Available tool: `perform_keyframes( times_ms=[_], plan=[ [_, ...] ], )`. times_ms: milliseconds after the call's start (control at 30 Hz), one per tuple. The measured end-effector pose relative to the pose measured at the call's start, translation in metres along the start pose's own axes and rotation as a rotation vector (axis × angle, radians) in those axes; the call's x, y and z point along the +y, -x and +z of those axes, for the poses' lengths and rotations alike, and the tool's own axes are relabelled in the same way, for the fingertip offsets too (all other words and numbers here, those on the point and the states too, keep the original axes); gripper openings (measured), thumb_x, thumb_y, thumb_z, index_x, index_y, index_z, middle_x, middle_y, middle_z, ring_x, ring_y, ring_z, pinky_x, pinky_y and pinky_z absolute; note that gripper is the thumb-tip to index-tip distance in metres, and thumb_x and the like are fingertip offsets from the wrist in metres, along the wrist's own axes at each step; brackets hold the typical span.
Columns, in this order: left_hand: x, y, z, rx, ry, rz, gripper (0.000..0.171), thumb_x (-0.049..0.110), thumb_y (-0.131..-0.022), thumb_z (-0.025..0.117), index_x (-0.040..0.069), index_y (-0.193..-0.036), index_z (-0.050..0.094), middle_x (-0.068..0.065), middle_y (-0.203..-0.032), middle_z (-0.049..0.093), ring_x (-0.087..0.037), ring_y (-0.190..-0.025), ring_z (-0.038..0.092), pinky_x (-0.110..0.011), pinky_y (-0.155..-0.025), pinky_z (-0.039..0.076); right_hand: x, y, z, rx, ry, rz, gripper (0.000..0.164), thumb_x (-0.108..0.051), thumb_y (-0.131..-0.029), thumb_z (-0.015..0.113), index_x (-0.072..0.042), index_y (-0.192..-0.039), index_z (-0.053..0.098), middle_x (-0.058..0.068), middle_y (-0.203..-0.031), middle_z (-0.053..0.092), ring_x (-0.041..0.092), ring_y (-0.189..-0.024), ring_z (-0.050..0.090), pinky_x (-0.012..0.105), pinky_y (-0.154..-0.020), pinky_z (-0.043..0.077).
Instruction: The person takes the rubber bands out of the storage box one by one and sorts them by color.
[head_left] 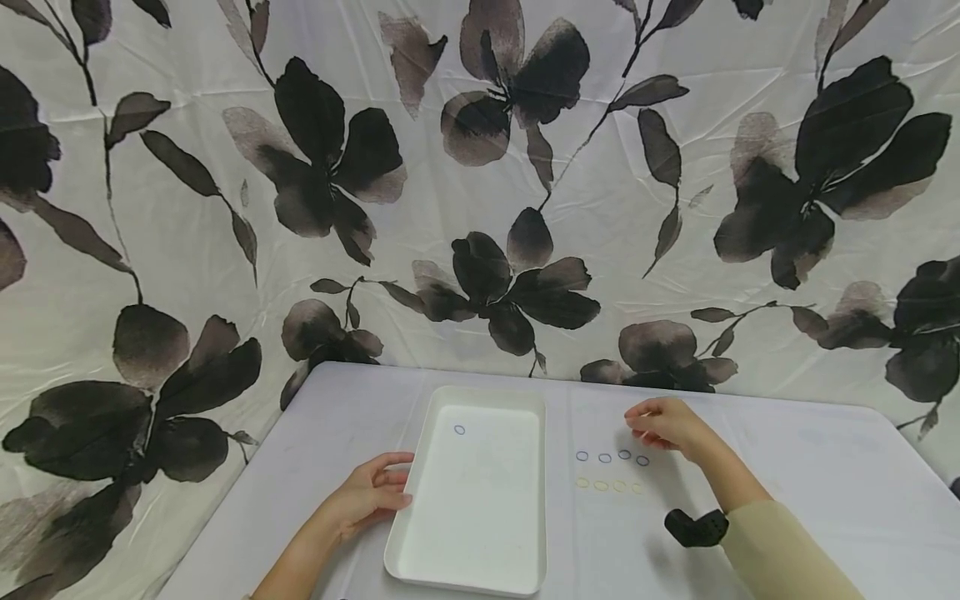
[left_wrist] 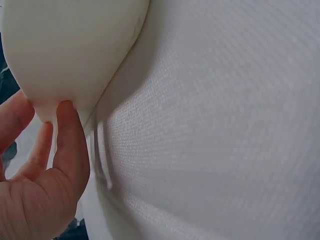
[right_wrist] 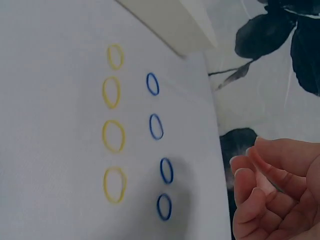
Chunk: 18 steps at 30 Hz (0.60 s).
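A white rectangular tray (head_left: pixel 468 500) lies on the table with one blue ring (head_left: pixel 460 430) inside, near its far left corner. The left hand (head_left: pixel 375 492) touches the tray's left wall with its fingertips; the left wrist view shows these fingers (left_wrist: pixel 70 140) against the tray's outer side. To the right of the tray, several blue rings (head_left: pixel 604 458) form a row, with several yellow rings (head_left: pixel 601 485) in a row nearer the person. Just beyond the right end of the blue row hovers the right hand (head_left: pixel 671 427), fingers loosely bent, with nothing visible between them.
A white cloth covers the table (head_left: pixel 810 467). Behind its far edge hangs a white curtain (head_left: pixel 420 192) with dark flowers. A black strap-like piece (head_left: pixel 697 528) is at the right wrist, by the beige sleeve (head_left: pixel 780 550).
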<state>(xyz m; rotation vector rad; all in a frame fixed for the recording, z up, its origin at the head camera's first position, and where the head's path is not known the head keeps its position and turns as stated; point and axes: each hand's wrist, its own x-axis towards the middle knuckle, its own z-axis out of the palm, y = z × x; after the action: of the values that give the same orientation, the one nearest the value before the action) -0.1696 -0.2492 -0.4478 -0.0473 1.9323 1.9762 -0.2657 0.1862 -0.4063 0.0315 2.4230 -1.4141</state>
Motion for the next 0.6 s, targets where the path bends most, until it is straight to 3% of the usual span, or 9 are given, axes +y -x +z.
perform_keyframes(
  times_ms=[233, 600],
  plan=[
    [-0.002, -0.001, 0.001, 0.006, -0.004, 0.003, 0.073, -0.009, -0.075, 0.067, -0.009, -0.137, 0.029, -0.014, -0.109, 0.06, -0.022, -0.095, 0.061, -0.034, -0.079, 0.052, -0.017, -0.008, 0.012, -0.021, -0.014, -0.05, 0.027, -0.01, -0.089, 0.061, 0.009, -0.109, 0.06, 0.005, -0.075, 0.062, 0.015, -0.063, 0.054, 0.025, -0.055, 0.045],
    [0.001, 0.001, 0.002, 0.001, -0.003, 0.006, 0.072, -0.01, -0.076, 0.066, -0.009, -0.138, 0.028, -0.017, -0.113, 0.058, -0.021, -0.094, 0.061, -0.033, -0.078, 0.052, -0.046, -0.019, 0.039, -0.025, -0.023, -0.058, 0.026, -0.008, -0.087, 0.064, 0.007, -0.108, 0.062, 0.008, -0.078, 0.064, 0.015, -0.062, 0.055, 0.024, -0.055, 0.048]
  ],
)
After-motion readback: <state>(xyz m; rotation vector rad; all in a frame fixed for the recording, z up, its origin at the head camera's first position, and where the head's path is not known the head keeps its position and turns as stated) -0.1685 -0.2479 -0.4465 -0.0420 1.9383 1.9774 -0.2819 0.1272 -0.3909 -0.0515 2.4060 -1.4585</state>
